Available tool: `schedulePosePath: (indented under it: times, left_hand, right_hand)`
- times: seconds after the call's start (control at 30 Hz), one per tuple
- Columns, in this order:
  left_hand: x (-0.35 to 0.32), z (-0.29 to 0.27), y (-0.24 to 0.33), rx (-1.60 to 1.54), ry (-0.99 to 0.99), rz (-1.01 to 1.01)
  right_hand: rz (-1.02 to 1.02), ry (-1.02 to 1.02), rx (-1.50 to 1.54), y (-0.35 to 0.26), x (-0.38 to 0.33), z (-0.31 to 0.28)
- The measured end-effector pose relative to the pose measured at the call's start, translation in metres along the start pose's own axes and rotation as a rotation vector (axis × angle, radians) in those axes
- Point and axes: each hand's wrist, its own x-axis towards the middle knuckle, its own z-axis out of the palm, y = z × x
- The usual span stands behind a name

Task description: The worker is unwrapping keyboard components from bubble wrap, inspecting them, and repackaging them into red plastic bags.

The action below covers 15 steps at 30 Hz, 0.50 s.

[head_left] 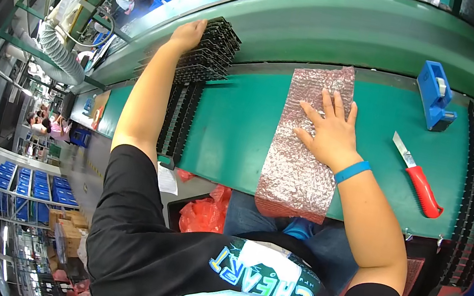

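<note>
Right, across your front runs the long green bench top (232,138), and down it lies the pinkish, silvery bubble sheet (299,172), its near end hanging over the edge toward your lap. Your right hand (334,130) is flat on it, fingers spread wide, gripping nothing. Over to your left, the stack of dark boards (214,55) sits at the far side of the bench, your left hand (188,35) up at its top edge, fingers curled; whether they've got hold of a board, I can't tell. Below that stack comes a black slotted rack (179,119). Early going, I'd judge: the sheet is laid out, but it's wrapped around nothing, and the boards are away from it, so most remains to be done. Off to your right wait the blue tape dispenser (431,97), then the red-handled knife (426,191), blade bared, both untouched.
</note>
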Motion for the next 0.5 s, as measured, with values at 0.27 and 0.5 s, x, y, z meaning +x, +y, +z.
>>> schedulePosePath:
  times: [0.27, 0.5]
  left_hand:
    - [0.049, 0.021, -0.03, 0.027, -0.038, -0.027]
    - [0.032, 0.012, -0.031, -0.039, 0.02, -0.025]
  right_hand:
    - [0.004, 0.009, -0.006, 0.0, 0.0, 0.001]
    - [0.0, 0.002, -0.012, -0.004, 0.001, -0.001]
